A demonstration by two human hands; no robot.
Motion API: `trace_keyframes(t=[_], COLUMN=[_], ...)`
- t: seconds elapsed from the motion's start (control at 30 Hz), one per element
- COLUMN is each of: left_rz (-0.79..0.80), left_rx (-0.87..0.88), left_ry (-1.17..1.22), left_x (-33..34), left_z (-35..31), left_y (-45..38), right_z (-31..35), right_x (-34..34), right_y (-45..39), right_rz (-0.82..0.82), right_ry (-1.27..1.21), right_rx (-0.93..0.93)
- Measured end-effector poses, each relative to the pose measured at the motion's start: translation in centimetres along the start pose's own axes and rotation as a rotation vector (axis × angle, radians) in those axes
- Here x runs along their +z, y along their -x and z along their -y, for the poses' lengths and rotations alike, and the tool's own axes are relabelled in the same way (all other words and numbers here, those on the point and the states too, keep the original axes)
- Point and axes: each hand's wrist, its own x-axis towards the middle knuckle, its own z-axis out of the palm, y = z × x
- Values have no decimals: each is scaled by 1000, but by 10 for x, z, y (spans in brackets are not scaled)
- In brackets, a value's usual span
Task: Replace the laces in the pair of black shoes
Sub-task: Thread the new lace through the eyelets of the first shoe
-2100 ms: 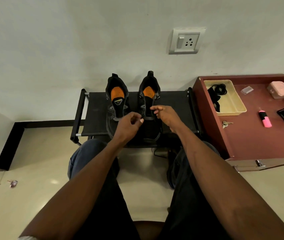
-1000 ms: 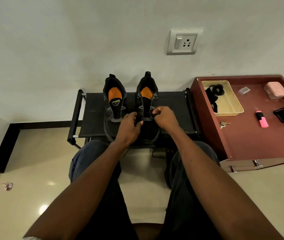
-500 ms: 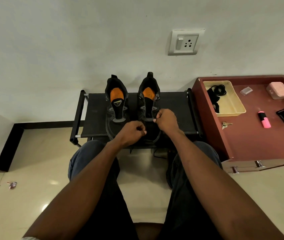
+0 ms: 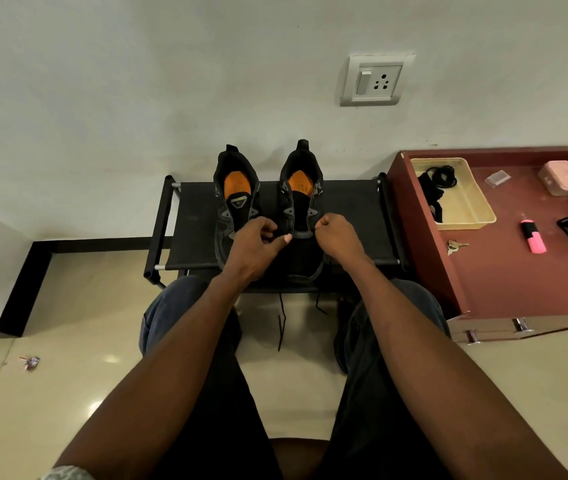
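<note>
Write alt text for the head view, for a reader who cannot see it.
A seated person's left hand and right hand pinch a black lace at the right shoe, beside the left shoe on a low black rack. A cabinet at right holds a tray.

L hand (image 4: pixel 258 244) has come back up from near the toe of the R shoe (image 4: pixel 299 216) to its lower eyelets, fingers curled, thumb tip out toward the tongue, w/ a bit of black lace apparently pinched; R hand (image 4: pixel 336 235) has slid a little down + outward along the shoe's R edge, fist closed at the eyelet row, gripping lace; gap btwn the hands is wider than 0.5 s ago; lace ends (image 4: pixel 282 322) now hang below the rack (image 4: pixel 192 230) edge, btwn the knees.
</note>
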Motion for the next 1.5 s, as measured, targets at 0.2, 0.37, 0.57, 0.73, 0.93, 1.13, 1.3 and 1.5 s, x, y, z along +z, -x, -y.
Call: trace_keyframes(t=[0.2,0.37,0.57,0.73,0.93,1.13,1.3,1.5], left_rz=[215,218,307,285,265,239,164,137], left_rx=[-13,12,26,38,21,21,37,-93], left_ry=[-185,-231,-340,-332,-333,-307,-334,-77], left_x=[21,23,28,28,28,31,32,24], left_z=[5,3,8,5,6,6,6,10], left_y=[-8,-9,-8,-7,-7,-5,7,5], right_z=[-1,-2,4,-1,-5,-7,-6,-10], right_x=[-1,-1,-2,-13,-23,-27,-26,-25], right_y=[-4,-6,2,-3,1,6,21,20], right_rz=[71,79,50,103,261,308,676,991], right_ry=[21,111,248,140,-26,-225,-225,56], right_rx=[38,52,-11,17,36,132,167,243])
